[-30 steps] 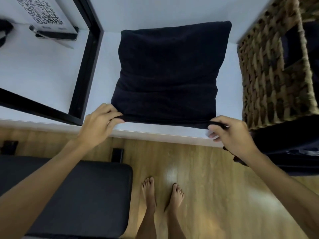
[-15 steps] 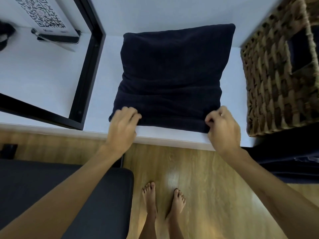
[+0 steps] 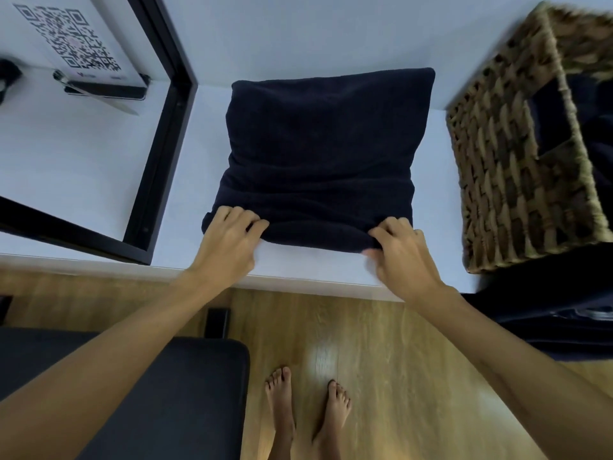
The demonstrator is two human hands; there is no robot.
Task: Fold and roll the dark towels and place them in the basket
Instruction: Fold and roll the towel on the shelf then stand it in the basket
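Observation:
A folded dark navy towel [image 3: 321, 147] lies flat on the white table [image 3: 431, 180], its near edge curled over into a thick roll. My left hand [image 3: 229, 244] grips the roll's near left corner, fingers bent over the cloth. My right hand [image 3: 403, 250] pinches the near right corner of the same roll. A woven wicker basket [image 3: 507, 167] stands on the table to the right of the towel, with dark cloth [image 3: 593, 127] showing inside it.
A black metal frame [image 3: 166, 134] crosses the table left of the towel. A QR-code card [image 3: 69, 41] on a black stand sits at the far left. Below the table edge lie a dark bench [image 3: 149, 400], wooden floor, my bare feet, and a dark object [image 3: 547, 313] at right.
Both hands have moved away from the table's near edge, turning the towel's near edge over itself into a roll. The roll is thicker than before.

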